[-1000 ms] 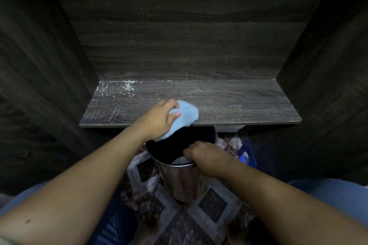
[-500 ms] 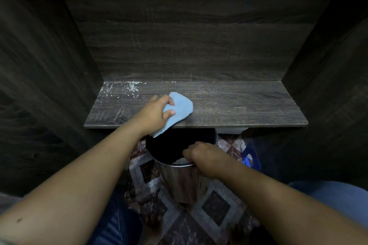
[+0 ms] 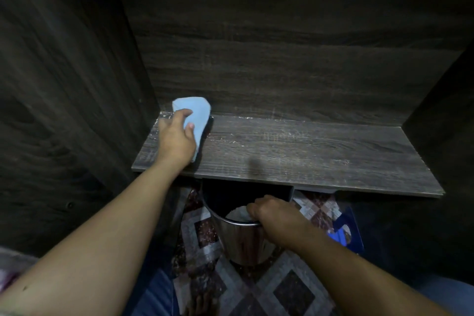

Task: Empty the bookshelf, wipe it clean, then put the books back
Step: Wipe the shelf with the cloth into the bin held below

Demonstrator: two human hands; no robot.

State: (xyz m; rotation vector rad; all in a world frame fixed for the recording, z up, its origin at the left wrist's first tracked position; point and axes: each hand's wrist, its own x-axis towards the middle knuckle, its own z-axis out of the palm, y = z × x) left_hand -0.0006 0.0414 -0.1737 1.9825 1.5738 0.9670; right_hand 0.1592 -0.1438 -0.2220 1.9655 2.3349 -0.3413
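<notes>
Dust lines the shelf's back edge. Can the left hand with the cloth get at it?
Probably yes: the left hand holds the cloth at the back corner, and nothing lies on the shelf.

One head-worn wide-angle camera looks forward and down, close into the dark shelf (image 3: 307, 154).

Shelf (image 3: 295, 151): dark wood-grain board, matt, pale dusty specks. Cloth (image 3: 197, 113): soft light-blue fabric, matt. Bin (image 3: 243, 241): shiny metal wall, reflective. Floor (image 3: 256, 292): patterned stone-look tiles, slight sheen.
</notes>
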